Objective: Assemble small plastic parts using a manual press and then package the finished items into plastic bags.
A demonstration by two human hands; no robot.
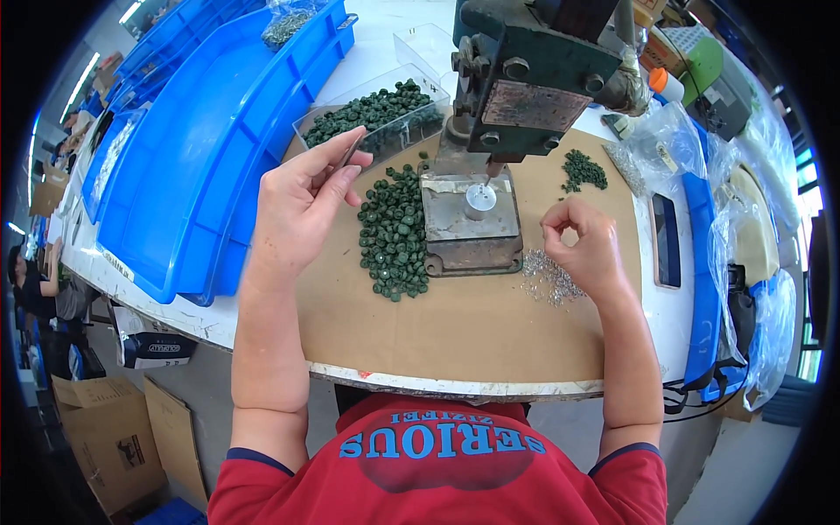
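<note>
My left hand (297,206) is raised left of a small green press machine (516,83) and pinches a thin metal tool, tweezers by the look of them (353,150), between thumb and fingers. A pile of dark green round caps (395,234) lies just right of that hand on the brown cardboard mat (455,328). My right hand (584,245) hovers over a heap of small shiny metal bits (549,278), its fingertips pinched together; whether they hold a bit is too small to see. Between both hands, the press's metal base plate (470,223) carries a round silver die.
A clear plastic box (376,114) of green caps stands behind my left hand. Big blue bins (210,149) fill the left side. A smaller pile of green caps (584,171) lies at the right rear, with plastic bags (674,140) and cardboard boxes (105,437) around.
</note>
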